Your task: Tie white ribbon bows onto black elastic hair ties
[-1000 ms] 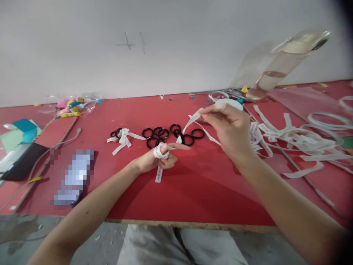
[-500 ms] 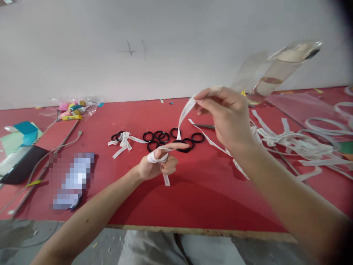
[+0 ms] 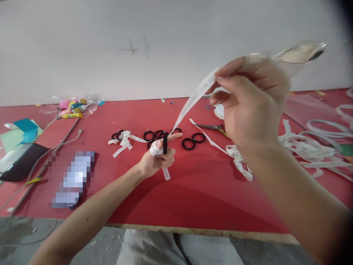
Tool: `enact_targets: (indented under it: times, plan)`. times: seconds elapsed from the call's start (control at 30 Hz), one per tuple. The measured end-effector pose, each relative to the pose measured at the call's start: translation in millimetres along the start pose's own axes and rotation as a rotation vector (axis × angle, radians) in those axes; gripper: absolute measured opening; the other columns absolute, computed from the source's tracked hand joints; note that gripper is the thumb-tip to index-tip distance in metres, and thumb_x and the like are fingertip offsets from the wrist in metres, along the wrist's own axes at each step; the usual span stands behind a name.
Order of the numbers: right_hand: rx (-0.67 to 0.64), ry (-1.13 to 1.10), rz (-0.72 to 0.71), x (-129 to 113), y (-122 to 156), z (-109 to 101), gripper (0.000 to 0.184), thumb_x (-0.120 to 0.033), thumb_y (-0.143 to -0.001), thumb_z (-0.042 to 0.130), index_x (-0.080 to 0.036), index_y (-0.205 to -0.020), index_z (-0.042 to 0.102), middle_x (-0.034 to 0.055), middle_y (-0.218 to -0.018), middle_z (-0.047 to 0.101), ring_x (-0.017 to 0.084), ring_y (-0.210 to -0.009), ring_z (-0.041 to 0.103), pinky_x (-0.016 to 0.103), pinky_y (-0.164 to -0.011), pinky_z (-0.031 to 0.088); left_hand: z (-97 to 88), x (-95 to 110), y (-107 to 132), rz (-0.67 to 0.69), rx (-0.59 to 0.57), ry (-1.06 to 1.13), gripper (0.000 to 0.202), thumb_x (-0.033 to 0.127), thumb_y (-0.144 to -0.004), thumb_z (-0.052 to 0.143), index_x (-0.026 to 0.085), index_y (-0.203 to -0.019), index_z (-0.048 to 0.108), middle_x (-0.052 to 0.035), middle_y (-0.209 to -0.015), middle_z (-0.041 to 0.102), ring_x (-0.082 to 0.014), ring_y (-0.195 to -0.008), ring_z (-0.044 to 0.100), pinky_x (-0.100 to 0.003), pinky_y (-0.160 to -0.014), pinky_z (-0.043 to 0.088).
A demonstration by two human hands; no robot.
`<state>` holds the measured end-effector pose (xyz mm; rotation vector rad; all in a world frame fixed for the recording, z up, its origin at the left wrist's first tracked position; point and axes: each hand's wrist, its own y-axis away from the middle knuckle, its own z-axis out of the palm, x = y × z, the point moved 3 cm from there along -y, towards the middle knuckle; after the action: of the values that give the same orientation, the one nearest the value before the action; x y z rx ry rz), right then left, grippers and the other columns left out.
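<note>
Flat, muted light, soft shadows on the tabletop [image 3: 176, 206], dark right corners

White printed ribbon [image 3: 194, 98], looped low, slants up; black hair tie [image 3: 165, 142] upright against it, back from table front edge [image 3: 193, 230].

Head-worn camera looks forward, down across red table [image 3: 198, 198].

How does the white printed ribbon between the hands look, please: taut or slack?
Apparently taut: the ribbon runs nearly straight from the right hand to the left hand.
</note>
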<state>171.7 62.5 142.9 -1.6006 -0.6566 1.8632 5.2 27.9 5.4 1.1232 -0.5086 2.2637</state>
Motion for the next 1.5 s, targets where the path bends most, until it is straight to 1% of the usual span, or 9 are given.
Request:
enact_targets:
  times: [0.47,0.67,0.83,0.9,0.97,1.03,1.13,1.33,1.5]
  plan:
    - [-0.183,0.013,-0.045,-3,-24,35,0.020,-0.004,-0.086,0.053,-0.020,-0.081,0.065,-0.0031,-0.081,0.063,0.009,-0.075,0.065,0.018,-0.054,0.048,12.7,-12,9,-0.191,-0.336,-0.218,0.085,0.064,-0.079,0.064,0.019,-0.147,0.041,0.0099,-0.055,0.030,-0.0078,-0.049,0.020,-0.027,-0.050,0.016]
    - [-0.098,-0.218,-0.025,-9,8,14,0.025,-0.004,-0.082,0.058,-0.024,-0.077,0.071,-0.0013,-0.071,0.061,0.013,-0.064,0.061,0.026,-0.051,0.050,11.3,-5,7,-0.125,-0.223,-0.133,0.084,0.069,-0.076,0.064,0.018,-0.142,0.049,0.0109,-0.055,0.022,-0.0064,-0.048,0.012,-0.026,-0.048,0.012]
    - [-0.416,-0.385,0.188,13,60,-4,0.014,-0.024,-0.088,0.065,-0.028,-0.077,0.073,0.0015,-0.070,0.063,0.016,-0.056,0.064,0.026,-0.038,0.048,5.2,-2,3,-0.037,-0.076,-0.035,0.086,0.076,-0.074,0.060,0.019,-0.137,0.053,0.0110,-0.053,0.021,-0.0061,-0.046,0.010,-0.024,-0.045,0.011]
    - [-0.538,-0.468,0.336,25,83,-5,0.014,-0.021,-0.089,0.063,-0.027,-0.082,0.073,0.0014,-0.073,0.064,0.016,-0.060,0.066,0.031,-0.049,0.055,1.6,0,2,-0.008,0.017,-0.009,0.088,0.078,-0.074,0.057,0.017,-0.137,0.053,0.0106,-0.053,0.023,-0.0065,-0.046,0.010,-0.023,-0.045,0.012]
    - [-0.592,-0.432,0.502,40,103,-3,0.012,-0.024,-0.089,0.064,-0.024,-0.081,0.072,0.0013,-0.072,0.065,0.015,-0.060,0.065,0.031,-0.055,0.057,-1.8,2,1,0.015,0.103,0.003,0.088,0.077,-0.076,0.055,0.015,-0.138,0.052,0.0098,-0.052,0.026,-0.0071,-0.047,0.012,-0.022,-0.045,0.014]
    - [-0.513,-0.364,0.691,54,119,-1,0.006,-0.028,-0.088,0.067,-0.023,-0.088,0.069,-0.0020,-0.066,0.063,0.012,-0.054,0.062,0.028,-0.053,0.056,-4.4,3,1,0.039,0.169,-0.008,0.087,0.077,-0.078,0.053,0.014,-0.139,0.050,0.0092,-0.052,0.028,-0.0077,-0.047,0.016,-0.022,-0.045,0.016]
    - [-0.520,-0.332,0.856,64,134,7,0.022,-0.041,-0.086,0.068,-0.021,-0.090,0.062,-0.0035,-0.063,0.063,0.012,-0.050,0.063,0.026,-0.050,0.057,-6.4,2,0,0.073,0.228,-0.050,0.089,0.078,-0.079,0.050,0.012,-0.139,0.050,0.0088,-0.050,0.030,-0.0086,-0.046,0.021,-0.022,-0.044,0.019]
    - [-0.590,-0.006,0.884,65,142,9,0.030,-0.048,-0.087,0.064,-0.018,-0.083,0.062,-0.0029,-0.057,0.061,0.009,-0.043,0.057,0.018,-0.037,0.043,-6.9,-4,-2,0.094,0.286,-0.111,0.080,0.075,-0.082,0.049,0.013,-0.132,0.054,0.0085,-0.051,0.034,-0.0078,-0.044,0.024,-0.022,-0.043,0.022]
    - [-0.633,-0.080,1.000,63,149,15,0.031,-0.041,-0.079,0.073,-0.017,-0.096,0.062,0.0006,-0.079,0.070,0.005,-0.039,0.053,0.019,-0.037,0.039,-4.5,-2,-3,0.145,0.300,-0.084,0.072,0.070,-0.084,0.052,0.014,-0.128,0.056,0.0087,-0.054,0.031,-0.0070,-0.045,0.021,-0.020,-0.040,0.019]
